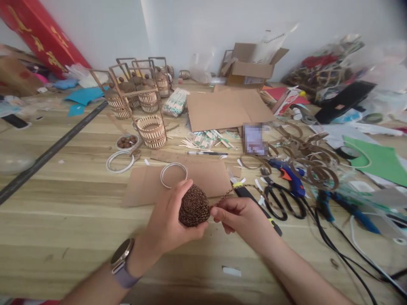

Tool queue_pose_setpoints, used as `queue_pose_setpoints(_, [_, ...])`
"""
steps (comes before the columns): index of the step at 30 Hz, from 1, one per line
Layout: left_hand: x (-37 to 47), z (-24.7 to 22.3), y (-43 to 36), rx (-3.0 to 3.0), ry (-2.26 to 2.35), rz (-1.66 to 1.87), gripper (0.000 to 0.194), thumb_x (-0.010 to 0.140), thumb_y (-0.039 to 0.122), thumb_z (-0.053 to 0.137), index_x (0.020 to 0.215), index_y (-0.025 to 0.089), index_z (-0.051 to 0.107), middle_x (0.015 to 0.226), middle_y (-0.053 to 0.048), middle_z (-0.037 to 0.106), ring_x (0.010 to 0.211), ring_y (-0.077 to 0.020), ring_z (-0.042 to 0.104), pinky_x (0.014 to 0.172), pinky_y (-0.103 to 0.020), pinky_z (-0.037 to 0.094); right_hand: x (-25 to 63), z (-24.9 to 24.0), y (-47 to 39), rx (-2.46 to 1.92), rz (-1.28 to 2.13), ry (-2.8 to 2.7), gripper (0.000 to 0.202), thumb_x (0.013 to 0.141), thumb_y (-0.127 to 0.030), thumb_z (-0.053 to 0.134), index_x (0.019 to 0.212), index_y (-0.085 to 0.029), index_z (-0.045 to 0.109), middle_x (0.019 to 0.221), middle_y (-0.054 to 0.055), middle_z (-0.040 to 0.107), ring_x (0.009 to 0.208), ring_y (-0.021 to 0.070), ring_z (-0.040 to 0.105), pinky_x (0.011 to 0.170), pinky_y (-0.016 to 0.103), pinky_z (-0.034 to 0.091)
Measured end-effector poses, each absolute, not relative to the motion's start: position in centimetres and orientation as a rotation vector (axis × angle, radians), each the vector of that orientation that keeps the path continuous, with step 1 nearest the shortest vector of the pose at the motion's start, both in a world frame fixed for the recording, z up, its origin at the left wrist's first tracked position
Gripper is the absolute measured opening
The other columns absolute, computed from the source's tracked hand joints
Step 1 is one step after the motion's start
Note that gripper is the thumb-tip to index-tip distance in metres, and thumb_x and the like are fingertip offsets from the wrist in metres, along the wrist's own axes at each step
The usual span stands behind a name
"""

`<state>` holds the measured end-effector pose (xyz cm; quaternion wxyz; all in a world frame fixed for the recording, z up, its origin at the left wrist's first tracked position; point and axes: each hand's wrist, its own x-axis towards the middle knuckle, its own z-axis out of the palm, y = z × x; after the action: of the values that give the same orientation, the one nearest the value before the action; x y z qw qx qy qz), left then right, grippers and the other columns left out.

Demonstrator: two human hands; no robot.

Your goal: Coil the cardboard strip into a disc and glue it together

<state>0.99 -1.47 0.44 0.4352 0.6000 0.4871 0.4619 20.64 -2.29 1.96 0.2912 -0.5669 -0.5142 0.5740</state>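
One cord (227, 194), pinched by the right hand (241, 215), points lengthwise rightward; left hand (168, 218) clasps coil (194, 206).

2 hands, left (171, 214) and right (238, 216), 1 brown coil (193, 205) with 1 cord tail (227, 193), 1 wristwatch (122, 252). Tools: 1 glue gun (295, 183), 1 pair of scissors (271, 183), 1 utility knife (251, 195), 1 pen (206, 153). At least 5 slatted baskets (151, 132), 1 open carton (251, 70), 1 green sheet (381, 163), 1 lone white hoop (174, 164) plus a stack (120, 171) and a bowlful of brown balls (127, 141), both too bunched to count.
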Motion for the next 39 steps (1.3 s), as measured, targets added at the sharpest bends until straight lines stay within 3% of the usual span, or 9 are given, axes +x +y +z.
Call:
queue_pose_setpoints(5, [0.9, -0.2, -1.5, 1.767, 1.16, 1.139, 0.071, 0.056, 0.021, 0.089, 0.121, 0.018, 0.064, 0.126, -0.015, 0.066, 0.122, -0.0382, 0.06, 0.112, -0.049, 0.04, 21.0, 2.1, -2.2, -1.479, 1.566, -1.415, 0.042, 0.075, -0.059, 0.064, 0.059, -0.02, 0.059, 0.045, -0.004, 0.048, 0.043, 0.0092, 0.039, 0.045, 0.024, 0.027])
queue_pose_setpoints(10, [0.5, -1.2, -1.3, 2.417, 1.016, 1.128, 0.078, 0.07, 0.027, 0.078, 0.14, 0.015, 0.043, 0.128, -0.019, 0.063, 0.117, -0.0344, 0.064, 0.097, -0.048, 0.055, 21.4, 2.1, -2.1, -1.476, 1.617, -1.491, 0.041, 0.076, -0.057, 0.062, 0.06, -0.019, 0.055, 0.048, -0.003, 0.051, 0.046, 0.0097, 0.044, 0.048, 0.024, 0.031])
queue_pose_setpoints(18, [0.2, -0.9, -1.3, 2.593, 0.891, 1.063, 0.076, 0.083, 0.033, 0.068, 0.146, 0.012, 0.031, 0.128, -0.022, 0.06, 0.116, -0.0319, 0.064, 0.096, -0.045, 0.056, 21.5, 2.3, -1.8, -1.419, 1.714, -1.47, 0.038, 0.074, -0.053, 0.065, 0.058, -0.02, 0.053, 0.049, -0.003, 0.052, 0.047, 0.0097, 0.046, 0.05, 0.024, 0.036])
queue_pose_setpoints(24, [0.2, -0.9, -1.4, 2.66, 0.75, 1.016, 0.074, 0.086, 0.029, 0.064, 0.147, 0.01, 0.027, 0.128, -0.022, 0.059, 0.119, -0.0307, 0.061, 0.095, -0.043, 0.056, 22.0, 2.5, -1.5, -1.431, 1.749, -1.497, 0.041, 0.072, -0.054, 0.069, 0.055, -0.02, 0.053, 0.048, -0.003, 0.053, 0.046, 0.0094, 0.046, 0.049, 0.024, 0.036])
queue_pose_setpoints(34, [0.0, -0.9, -1.6, 2.811, 0.62, 0.816, 0.068, 0.082, 0.029, 0.067, 0.139, 0.009, 0.037, 0.124, -0.023, 0.061, 0.116, -0.0332, 0.062, 0.095, -0.046, 0.056, 22.7, 1.7, -1.1, -1.375, 1.862, -1.562, 0.047, 0.068, -0.061, 0.075, 0.06, -0.017, 0.061, 0.049, -0.003, 0.055, 0.045, 0.0089, 0.048, 0.046, 0.023, 0.036])
queue_pose_setpoints(39, [0.3, -1.4, -1.5, 2.708, 0.818, 0.938, 0.075, 0.083, 0.022, 0.068, 0.146, 0.011, 0.03, 0.142, -0.026, 0.048, 0.134, -0.0346, 0.047, 0.106, -0.051, 0.048, 22.1, 0.9, -1.1, -1.356, 1.72, -1.383, 0.052, 0.066, -0.066, 0.075, 0.058, -0.019, 0.055, 0.047, -0.003, 0.055, 0.044, 0.0085, 0.048, 0.047, 0.023, 0.037])
